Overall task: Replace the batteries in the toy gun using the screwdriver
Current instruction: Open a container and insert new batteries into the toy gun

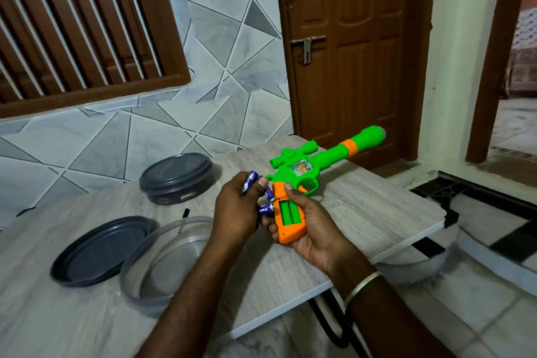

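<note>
Grip-up over the bench (363, 212), the toy gun (308, 174) lies cradled in the right hand (312, 229) so its open, seemingly empty battery bay faces the left hand (235, 206), which pinches several blue batteries (250, 182) beside it.

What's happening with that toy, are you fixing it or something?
A person is changing the toy gun's batteries. The right hand holds its orange grip, whose battery compartment is open and looks empty. The left hand holds blue batteries beside it. On the table sit an open clear container, its lid and a closed container.
</note>
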Tool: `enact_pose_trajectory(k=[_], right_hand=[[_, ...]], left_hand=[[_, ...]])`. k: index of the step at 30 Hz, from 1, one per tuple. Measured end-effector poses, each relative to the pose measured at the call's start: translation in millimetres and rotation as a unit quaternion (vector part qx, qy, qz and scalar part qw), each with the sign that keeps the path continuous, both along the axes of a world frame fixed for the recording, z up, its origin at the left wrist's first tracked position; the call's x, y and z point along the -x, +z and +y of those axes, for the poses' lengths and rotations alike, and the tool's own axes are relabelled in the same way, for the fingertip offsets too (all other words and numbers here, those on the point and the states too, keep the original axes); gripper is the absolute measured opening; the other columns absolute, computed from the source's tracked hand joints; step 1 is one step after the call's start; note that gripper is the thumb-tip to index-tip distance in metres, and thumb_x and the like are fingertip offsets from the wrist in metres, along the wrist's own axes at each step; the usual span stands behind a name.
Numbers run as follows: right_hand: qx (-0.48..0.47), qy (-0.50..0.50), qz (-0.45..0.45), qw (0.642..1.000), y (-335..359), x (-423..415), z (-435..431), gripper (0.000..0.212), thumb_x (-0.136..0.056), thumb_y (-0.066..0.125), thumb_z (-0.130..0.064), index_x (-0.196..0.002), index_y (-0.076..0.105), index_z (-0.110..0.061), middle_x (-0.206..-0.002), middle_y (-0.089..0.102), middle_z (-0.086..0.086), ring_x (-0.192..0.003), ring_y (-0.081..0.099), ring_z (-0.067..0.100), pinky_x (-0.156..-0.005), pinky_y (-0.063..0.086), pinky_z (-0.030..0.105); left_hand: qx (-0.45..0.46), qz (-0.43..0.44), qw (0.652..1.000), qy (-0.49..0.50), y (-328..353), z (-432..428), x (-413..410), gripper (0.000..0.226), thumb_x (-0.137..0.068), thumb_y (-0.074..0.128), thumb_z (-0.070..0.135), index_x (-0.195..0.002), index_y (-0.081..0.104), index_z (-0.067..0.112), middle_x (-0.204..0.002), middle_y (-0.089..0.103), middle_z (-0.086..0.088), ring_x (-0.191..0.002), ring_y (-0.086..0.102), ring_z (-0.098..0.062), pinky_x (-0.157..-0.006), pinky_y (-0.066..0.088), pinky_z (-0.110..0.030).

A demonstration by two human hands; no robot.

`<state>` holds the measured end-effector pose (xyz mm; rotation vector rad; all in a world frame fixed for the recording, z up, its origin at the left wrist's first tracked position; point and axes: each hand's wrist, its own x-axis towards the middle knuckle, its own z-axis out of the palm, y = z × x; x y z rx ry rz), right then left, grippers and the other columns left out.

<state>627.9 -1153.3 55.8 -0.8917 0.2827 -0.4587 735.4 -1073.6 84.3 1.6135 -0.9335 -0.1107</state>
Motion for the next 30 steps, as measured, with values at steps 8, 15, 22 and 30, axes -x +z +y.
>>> enact_pose_trajectory(k=[8, 15, 22, 30], right_hand=[[-0.028, -0.008, -0.025, 0.999, 2.3, -0.8, 0.1, 0.045, -0.096, 0.054, -0.042, -0.125, 0.062, -0.008, -0.086, 0.057, 0.015, -0.056, 0.058, 0.022, -0.048, 0.049, 0.025], [-0.048, -0.002, -0.032, 0.998, 2.7, -1.7, -6.2, 0.043, -0.093, 0.058, -0.039, -0.125, 0.066, -0.012, -0.113, 0.066, 0.014, -0.088, 0.065, 0.026, -0.066, 0.052, 0.032], [-0.013, 0.029, -0.026, 0.999, 9.1, 1.2, -4.3, 0.037, -0.089, 0.063, -0.043, -0.108, 0.065, -0.011, -0.076, 0.06, 0.008, -0.057, 0.055, 0.02, -0.057, 0.048, 0.028], [-0.05, 0.033, -0.017, 0.998, 12.1, 8.3, 0.7, 0.016, -0.088, 0.049, -0.005, -0.09, 0.065, 0.0, -0.073, 0.06, 0.012, -0.056, 0.057, 0.019, -0.05, 0.049, 0.024]], left_hand=[[0.034, 0.013, 0.996, -0.086, 4.4, 7.7, 16.6, 0.01, -0.098, 0.062, 0.015, -0.096, 0.071, 0.01, -0.074, 0.067, -0.006, -0.045, 0.054, -0.009, -0.04, 0.042, -0.021], [-0.04, -0.204, 0.976, -0.068, 6.1, 11.3, 13.3, 0.024, -0.089, 0.071, 0.008, -0.105, 0.078, 0.025, -0.084, 0.063, 0.001, -0.067, 0.061, -0.003, -0.06, 0.043, -0.011], [-0.107, -0.145, 0.977, -0.11, 17.9, 20.1, 13.1, 0.016, -0.09, 0.071, 0.002, -0.105, 0.076, 0.006, -0.078, 0.065, -0.005, -0.041, 0.057, 0.004, -0.045, 0.038, -0.006], [-0.12, -0.145, 0.979, -0.078, 16.9, 19.4, 7.4, 0.005, -0.089, 0.073, 0.005, -0.091, 0.077, 0.007, -0.065, 0.065, 0.001, -0.038, 0.054, 0.005, -0.042, 0.034, -0.005]])
